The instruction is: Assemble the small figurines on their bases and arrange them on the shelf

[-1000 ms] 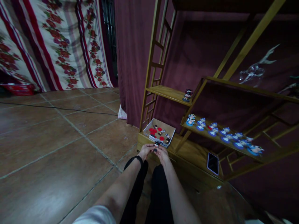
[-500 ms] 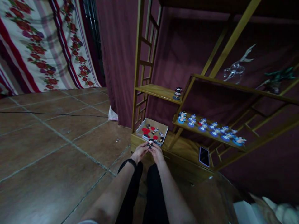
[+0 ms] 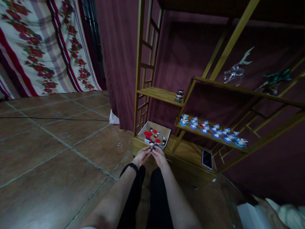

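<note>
Between my two hands is a small black-haired figurine (image 3: 152, 144) with red hair ties, held upright on a dark base. My left hand (image 3: 142, 156) grips it from the left, and my right hand (image 3: 159, 156) grips it from the right. Just beyond my fingers, an open white box (image 3: 167, 132) sits on the low wooden shelf. Inside it lie several small figurines (image 3: 157, 135) and several red discs (image 3: 157, 141). A similar dark-haired figurine (image 3: 179, 95) stands on the shelf above.
Several blue-and-white figurines (image 3: 205, 128) line the middle shelf (image 3: 177, 123) to the right. A phone (image 3: 207, 159) lies on the lower board. Higher up stand a clear glass deer-like ornament (image 3: 235, 72) and a green ornament (image 3: 274, 81). A black cable (image 3: 54, 119) crosses the tiled floor.
The view has shifted slightly, so the shelves appear a little further left. Both hands still hold the figurine in front of the box.
</note>
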A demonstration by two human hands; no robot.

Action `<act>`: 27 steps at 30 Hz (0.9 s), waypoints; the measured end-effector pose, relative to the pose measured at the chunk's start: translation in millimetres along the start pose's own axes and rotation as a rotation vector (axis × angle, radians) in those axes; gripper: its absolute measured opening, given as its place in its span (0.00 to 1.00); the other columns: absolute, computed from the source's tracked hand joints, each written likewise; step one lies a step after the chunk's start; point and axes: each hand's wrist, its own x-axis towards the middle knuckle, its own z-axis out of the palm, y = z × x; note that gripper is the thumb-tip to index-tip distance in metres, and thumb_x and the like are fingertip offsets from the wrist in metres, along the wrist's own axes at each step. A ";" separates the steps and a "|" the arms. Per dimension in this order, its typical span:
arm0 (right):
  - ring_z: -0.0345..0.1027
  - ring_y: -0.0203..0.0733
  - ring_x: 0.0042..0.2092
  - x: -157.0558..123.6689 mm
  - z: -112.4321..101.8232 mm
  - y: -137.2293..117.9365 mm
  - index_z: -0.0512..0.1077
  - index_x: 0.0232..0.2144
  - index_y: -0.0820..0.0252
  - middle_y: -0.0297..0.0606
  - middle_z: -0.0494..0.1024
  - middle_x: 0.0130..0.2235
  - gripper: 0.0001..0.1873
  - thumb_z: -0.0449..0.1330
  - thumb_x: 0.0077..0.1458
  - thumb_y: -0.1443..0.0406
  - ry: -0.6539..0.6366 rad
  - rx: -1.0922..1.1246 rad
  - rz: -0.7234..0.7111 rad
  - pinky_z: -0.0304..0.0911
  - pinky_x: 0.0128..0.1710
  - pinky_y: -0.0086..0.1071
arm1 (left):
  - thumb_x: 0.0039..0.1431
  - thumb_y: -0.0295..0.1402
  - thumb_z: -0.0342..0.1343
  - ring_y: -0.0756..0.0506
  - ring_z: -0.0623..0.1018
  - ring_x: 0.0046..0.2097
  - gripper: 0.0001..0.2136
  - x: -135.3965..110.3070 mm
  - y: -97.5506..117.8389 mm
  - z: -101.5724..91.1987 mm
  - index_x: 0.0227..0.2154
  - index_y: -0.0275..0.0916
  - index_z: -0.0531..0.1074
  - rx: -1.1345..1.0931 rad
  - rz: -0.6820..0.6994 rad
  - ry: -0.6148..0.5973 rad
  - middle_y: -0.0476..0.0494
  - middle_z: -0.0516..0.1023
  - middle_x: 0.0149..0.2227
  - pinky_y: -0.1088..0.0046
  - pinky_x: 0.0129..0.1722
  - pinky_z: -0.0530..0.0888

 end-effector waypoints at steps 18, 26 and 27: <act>0.68 0.44 0.47 -1.9 -0.9 2.4 0.72 0.38 0.56 0.39 0.74 0.45 0.20 0.67 0.37 0.65 -0.059 -0.099 0.003 0.63 0.48 0.39 | 0.45 0.17 0.60 0.53 0.76 0.28 0.12 -2.5 -0.4 -5.6 0.35 0.32 0.75 -0.062 0.012 0.030 0.42 0.79 0.30 0.81 0.31 0.72; 0.66 0.49 0.51 0.0 -1.3 12.4 0.71 0.40 0.56 0.41 0.73 0.48 0.22 0.67 0.38 0.62 -0.011 -0.131 -0.052 0.63 0.48 0.40 | 0.44 0.19 0.61 0.51 0.78 0.31 0.13 -2.8 0.6 -7.6 0.36 0.34 0.75 -0.097 0.018 0.015 0.40 0.79 0.34 0.79 0.36 0.73; 0.65 0.49 0.52 0.9 -2.1 13.8 0.71 0.41 0.56 0.41 0.72 0.49 0.23 0.67 0.38 0.62 0.000 -0.140 -0.060 0.63 0.49 0.41 | 0.44 0.19 0.61 0.51 0.78 0.31 0.13 -3.2 0.8 -7.4 0.36 0.33 0.75 -0.104 0.021 0.006 0.40 0.79 0.34 0.79 0.36 0.73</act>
